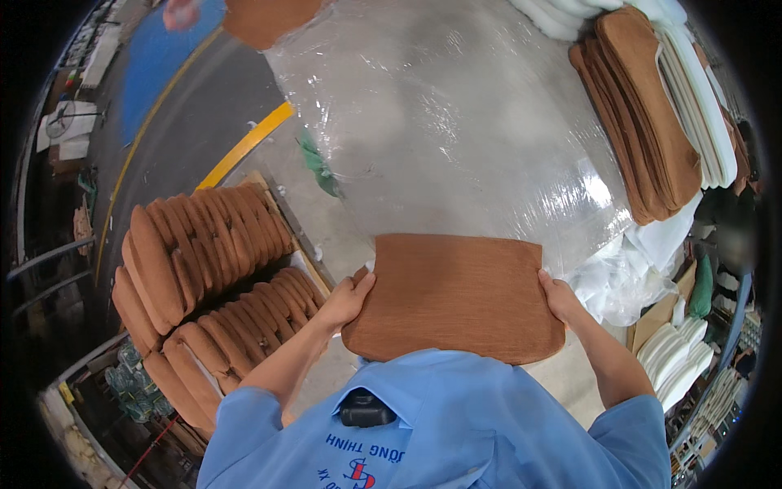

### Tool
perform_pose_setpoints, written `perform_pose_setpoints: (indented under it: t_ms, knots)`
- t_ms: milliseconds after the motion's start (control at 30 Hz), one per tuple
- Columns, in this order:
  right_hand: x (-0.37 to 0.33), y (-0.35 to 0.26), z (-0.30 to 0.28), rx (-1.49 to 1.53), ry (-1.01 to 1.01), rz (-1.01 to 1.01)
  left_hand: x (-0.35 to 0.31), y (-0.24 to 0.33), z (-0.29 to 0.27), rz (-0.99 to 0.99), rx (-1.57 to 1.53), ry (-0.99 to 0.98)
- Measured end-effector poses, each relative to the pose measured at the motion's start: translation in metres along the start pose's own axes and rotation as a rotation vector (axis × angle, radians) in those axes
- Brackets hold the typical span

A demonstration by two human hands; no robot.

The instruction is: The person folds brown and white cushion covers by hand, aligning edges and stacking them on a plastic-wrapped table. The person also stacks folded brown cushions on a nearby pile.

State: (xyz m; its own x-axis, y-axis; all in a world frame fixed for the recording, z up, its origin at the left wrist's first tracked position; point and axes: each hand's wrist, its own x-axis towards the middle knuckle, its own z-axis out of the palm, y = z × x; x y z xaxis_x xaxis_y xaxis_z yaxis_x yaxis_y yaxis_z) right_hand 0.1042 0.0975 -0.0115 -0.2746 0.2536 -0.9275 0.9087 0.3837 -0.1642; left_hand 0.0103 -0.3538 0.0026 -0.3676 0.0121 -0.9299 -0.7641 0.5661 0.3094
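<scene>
In the head view, a brown cushion (456, 297) was held in front of the shirt (481, 416), at the near end of a table (456, 106) covered in clear, shiny plastic. Its far edge was straight and its near corners were round. One side was pinched by the left hand (349, 300) and the other by the right hand (560, 298), with both closed on the edges. Whether the table was touched by the cushion could not be told. The handling of this one looked partway through, since it had not been put down. Many more were seen: two rows of brown cushions (216, 224) were packed on edge at the left, and a pile of brown cushions (652, 106) was set at the far right. Which of these were finished and which were left could not be told. White pads (700, 114) were stacked beside the pile, and crumpled plastic (623, 281) was bunched below it. By the table's left edge, a green scrap (316, 163) was seen. Beyond, the dark floor (204, 102) was marked with a yellow stripe (248, 145). At the top left, another person's hand (181, 14) was blurred.
</scene>
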Motion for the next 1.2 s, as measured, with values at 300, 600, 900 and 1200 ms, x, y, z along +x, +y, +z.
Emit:
perform_pose_setpoints:
  t_ms: [300, 600, 900, 1200]
  knots:
    - [0.005, 0.006, 0.002, 0.189, 0.063, -0.120, 0.023, 0.008, -0.006, 0.057, -0.132, 0.086]
    - [-0.017, 0.052, 0.051, 0.799, -0.329, -0.343, -0.049, 0.102, -0.015, 0.527, -0.930, -0.196]
    - [-0.041, 0.054, 0.093, 0.935, -0.503, -0.373, -0.023, 0.167, 0.014, 0.681, -0.639, 0.008]
    - [-0.047, 0.045, 0.109, 0.996, -0.495, -0.360, 0.036, 0.193, 0.019, 0.685, -0.805, -0.211]
